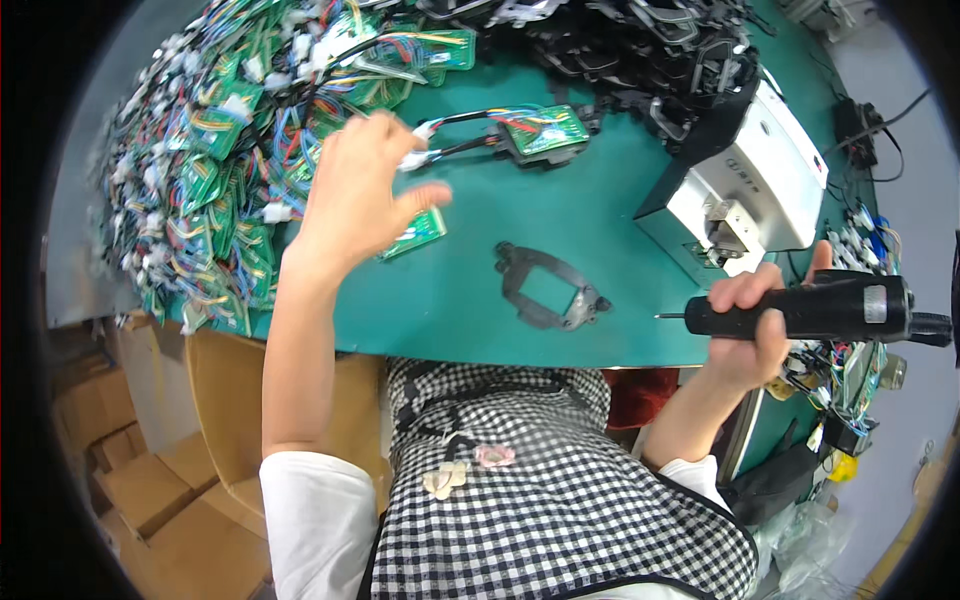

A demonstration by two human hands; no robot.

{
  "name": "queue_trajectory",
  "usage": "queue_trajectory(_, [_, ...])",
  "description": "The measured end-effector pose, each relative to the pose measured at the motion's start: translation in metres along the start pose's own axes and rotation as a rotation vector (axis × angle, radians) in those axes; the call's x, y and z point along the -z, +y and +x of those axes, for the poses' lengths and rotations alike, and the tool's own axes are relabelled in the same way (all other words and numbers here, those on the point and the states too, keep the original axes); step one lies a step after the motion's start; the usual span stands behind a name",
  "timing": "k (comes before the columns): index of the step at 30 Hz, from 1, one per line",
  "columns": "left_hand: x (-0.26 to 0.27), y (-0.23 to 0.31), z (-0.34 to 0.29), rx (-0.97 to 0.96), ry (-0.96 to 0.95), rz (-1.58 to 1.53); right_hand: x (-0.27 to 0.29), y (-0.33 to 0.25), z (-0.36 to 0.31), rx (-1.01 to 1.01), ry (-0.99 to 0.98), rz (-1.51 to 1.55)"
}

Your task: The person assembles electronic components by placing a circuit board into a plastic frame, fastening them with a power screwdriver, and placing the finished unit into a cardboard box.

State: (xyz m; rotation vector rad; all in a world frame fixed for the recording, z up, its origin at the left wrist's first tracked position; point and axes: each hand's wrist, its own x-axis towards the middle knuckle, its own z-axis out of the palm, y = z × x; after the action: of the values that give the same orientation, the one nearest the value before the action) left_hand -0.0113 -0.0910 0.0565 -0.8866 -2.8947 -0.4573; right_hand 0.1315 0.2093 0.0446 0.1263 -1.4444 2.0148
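Pointing left, the screwdriver (838,308) runs side-to-side through the right grip (745,354).

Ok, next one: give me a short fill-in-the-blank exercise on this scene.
A black screwdriver is in the person's ____ hand.
The large heap of wired circuit boards lies nearer the ____ hand.
The black frame nearest the apron lies on a ____ tabletop.
The apron's checks are black and ____.
Missing words: right; left; green; white.
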Motion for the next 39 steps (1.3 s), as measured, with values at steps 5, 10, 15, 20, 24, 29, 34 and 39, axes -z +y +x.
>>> queue_trajectory(5, [-0.020, -0.021, -0.055, 0.078, -0.169, 0.173, -0.004, 0.000, -0.004, -0.071, -0.098, 0.113])
queue_trajectory(10, [-0.008, 0.015, -0.058, 0.020, -0.068, -0.177, -0.003, -0.010, -0.019, 0.016, -0.043, 0.177])
queue_trajectory(15, [-0.039, 0.070, -0.042, -0.307, -0.104, -0.306, -0.020, -0.013, -0.025, 0.144, 0.077, 0.127])
queue_trajectory(20, [-0.057, 0.082, -0.031, -0.360, -0.202, -0.290, -0.030, 0.002, -0.024, 0.140, 0.067, 0.122])
queue_trajectory(24, [-0.063, 0.087, -0.028, -0.358, -0.212, -0.294, -0.033, 0.017, -0.019, 0.099, 0.055, 0.088])
queue_trajectory(29, [-0.066, 0.092, -0.027, -0.321, -0.242, -0.269, -0.039, 0.030, -0.018, 0.094, 0.042, 0.019])
queue_trajectory(34, [-0.069, 0.094, -0.028, -0.332, -0.229, -0.264, -0.041, 0.032, -0.017, 0.094, 0.061, 0.058])
queue_trajectory(39, [-0.071, 0.094, -0.027, -0.327, -0.229, -0.284, -0.034, 0.034, -0.018, 0.077, -0.035, -0.123])
